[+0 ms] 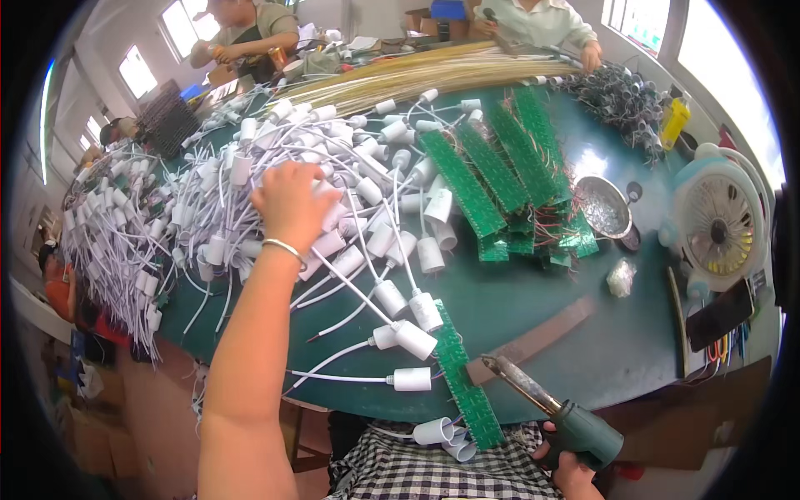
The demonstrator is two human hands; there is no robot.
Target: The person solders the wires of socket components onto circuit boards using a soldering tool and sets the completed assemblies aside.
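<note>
My left hand (293, 207) reaches into a big heap of white lamp holders (392, 296) with white cables. Its fingers are bent and apart over the heap; the fingertips are partly hidden. My right hand (567, 468) is wrapped round a dark green pistol-shaped soldering gun (593, 433), whose metal barrel points up and left. The gun's tip is above a flat brown bar (533, 340), beside a green circuit board strip (468, 392). That strip lies over the table's near edge, with several white lamp holders along its left side.
Stacked green circuit boards (492, 158) with thin wires lie right of the heap. A metal bowl (602, 208), a crumpled clear lump (621, 277), a fan (721, 221) and a phone-like dark slab (722, 317) stand to the right. Long pale rods (417, 71) lie far back; two people work beyond.
</note>
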